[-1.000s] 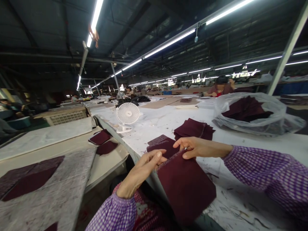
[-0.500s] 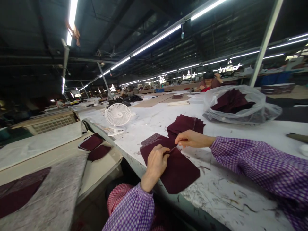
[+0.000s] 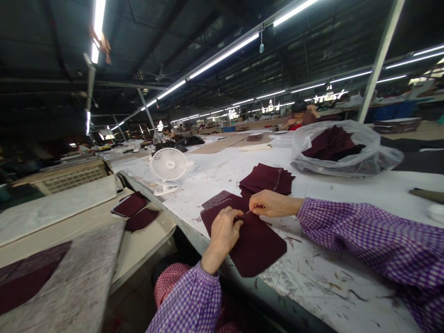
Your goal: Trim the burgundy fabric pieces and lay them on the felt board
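A dark maroon fabric piece [image 3: 258, 247] lies at the near edge of the white table, one part reaching toward me and another spreading left with a greyish strip along its far edge. My left hand [image 3: 225, 227] is closed on a fold of it, thumb and index finger pinched together. At the same fold, my right hand [image 3: 265, 203] pinches the fabric's edge from the right with its fingertips. What lies exactly between the right fingertips is too small to make out. Just beyond is a pile of maroon fabric pieces [image 3: 265, 179].
A small white fan [image 3: 168, 164] stands at the table's left edge. Farther right, a clear plastic bag [image 3: 373, 162] holds maroon pieces. More maroon pieces [image 3: 142, 219] lie on a lower cream surface to the left. A person [image 3: 300, 118] sits across the table.
My right hand has moved slightly left and down, its fingertips coming to the fabric fold beside my left hand. My left hand keeps its pinch. The view has shifted a little.
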A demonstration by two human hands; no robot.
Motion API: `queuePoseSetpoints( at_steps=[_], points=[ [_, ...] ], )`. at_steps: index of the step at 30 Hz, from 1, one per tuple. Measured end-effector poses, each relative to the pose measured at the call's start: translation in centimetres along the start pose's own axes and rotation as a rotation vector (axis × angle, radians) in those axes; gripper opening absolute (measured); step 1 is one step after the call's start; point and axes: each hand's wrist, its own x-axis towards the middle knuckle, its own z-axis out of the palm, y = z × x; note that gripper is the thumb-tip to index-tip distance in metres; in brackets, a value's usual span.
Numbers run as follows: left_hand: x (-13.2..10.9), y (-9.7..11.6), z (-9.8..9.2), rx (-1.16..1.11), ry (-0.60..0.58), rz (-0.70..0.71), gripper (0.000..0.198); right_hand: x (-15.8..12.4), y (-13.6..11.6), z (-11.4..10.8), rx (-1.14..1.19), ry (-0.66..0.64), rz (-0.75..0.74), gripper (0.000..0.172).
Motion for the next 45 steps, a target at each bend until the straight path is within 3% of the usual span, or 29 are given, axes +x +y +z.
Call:
queuePoseSetpoints(
  at_steps=[6, 12, 22, 26, 30, 33, 38, 45],
  points=[
    [0.1, -0.4, -0.1, -0.088, 0.047, -0.018, 0.021, -0.2, -0.1, 0.1, -0.068, 0.018, -0.040, 0.010],
    [-0.1, -0.6, 0.5, 0.000, 0.033, 0.049, 0.024, -0.6, 0.0, 0.5, -0.178, 0.038, -0.094, 0.017],
    [-0.5, -0.4, 0.6, 0.241, -0.007, 0.220, 0.033, -1.8, -0.7, 0.9, -0.597, -0.011, -0.287, 0.022],
    [-0.7, -0.3, 0.6, 0.254, 0.006, 0.234, 0.033, -2.5, -0.4, 0.2, -0.526, 0.006, -0.195, 0.025],
    [-0.6, 0.0, 0.8, 0.261, 0.013, 0.231, 0.034, -2.2, -1.4, 0.0, -0.241, 0.106, -0.108, 0.033],
    [-0.6, 0.0, 0.5, 0.279, 0.008, 0.223, 0.032, -1.7, -2.7, 0.6, -0.082, 0.058, -0.117, 0.034],
    [-1.6, -1.7, -1.2, 0.118, 0.023, 0.155, 0.020, -1.5, -3.8, 0.8, -0.052, -0.010, -0.086, 0.033],
    [-3.8, -3.4, -2.8, -0.033, 0.078, 0.133, 0.019, -1.4, -4.2, -0.3, -0.107, -0.099, -0.138, 0.041]
  ],
)
